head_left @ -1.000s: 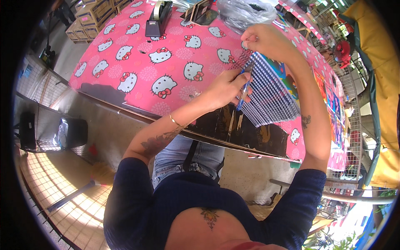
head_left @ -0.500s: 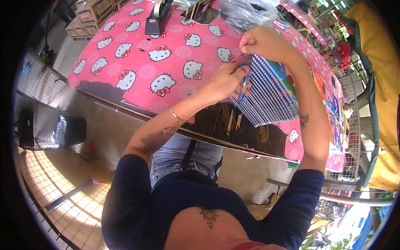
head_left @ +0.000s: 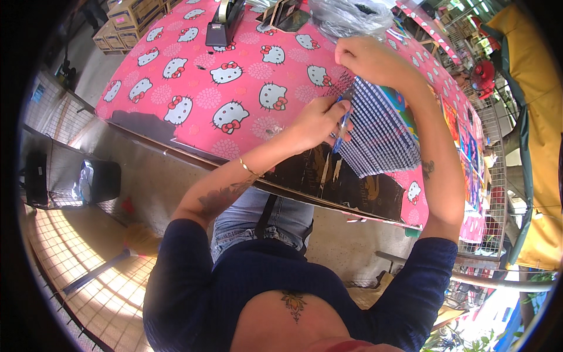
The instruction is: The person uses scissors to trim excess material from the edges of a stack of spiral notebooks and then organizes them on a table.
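Observation:
A slanting stack of spiral-bound books (head_left: 384, 132) lies on the table, its dark coils showing as close rows against white edges. My left hand (head_left: 321, 122) is closed around a slim blue-handled tool (head_left: 340, 130). The tool's grey tip points up at the stack's left side; its exact kind is unclear. Beyond the stack's far end, my right hand (head_left: 369, 60) is held with its fingers pinched together. Whatever may be between those fingers is too small to make out. My right forearm passes along the stack's right side, partly covering colourful covers.
The table has a pink patterned cover (head_left: 199, 76) and a torn dark front strip (head_left: 352, 188). Farther back are a black tape dispenser (head_left: 220, 30) and a clear plastic bag (head_left: 349, 20). Colourful books (head_left: 466, 144) lie at the right. Cartons (head_left: 132, 20) are stacked far left.
My right hand has shifted slightly up and left, off the stack's far end. My left hand with the blue-handled tool has moved slightly down and left.

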Available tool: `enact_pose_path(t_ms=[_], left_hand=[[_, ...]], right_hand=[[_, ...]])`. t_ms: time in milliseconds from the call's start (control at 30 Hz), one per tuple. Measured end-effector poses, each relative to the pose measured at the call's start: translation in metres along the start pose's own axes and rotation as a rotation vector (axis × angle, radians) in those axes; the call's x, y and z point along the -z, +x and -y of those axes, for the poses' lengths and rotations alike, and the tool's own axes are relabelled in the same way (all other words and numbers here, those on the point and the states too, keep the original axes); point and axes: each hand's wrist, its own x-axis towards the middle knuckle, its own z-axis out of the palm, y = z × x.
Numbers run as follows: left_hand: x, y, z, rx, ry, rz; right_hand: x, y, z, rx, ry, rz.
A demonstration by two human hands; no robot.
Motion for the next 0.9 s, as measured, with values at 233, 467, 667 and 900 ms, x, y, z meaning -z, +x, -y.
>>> enact_pose_path(t_ms=[233,467,667,900], left_hand=[[0.002,0.004,-0.003,-0.011,0.047,-0.002],[-0.003,0.011,0.004,-0.099,0.067,-0.036],[0.001,0.001,0.012,-0.047,0.055,0.010],[0.000,0.009,0.005,-0.072,0.119,-0.075]], right_hand=[[0.007,-0.003,0.016,-0.193,-0.256,0.232],[0.010,-0.001,0.015,-0.199,-0.262,0.291],[0.002,0.000,0.013,-0.189,-0.183,0.175],[0.010,0.005,0.025,-0.185,-0.290,0.360]])
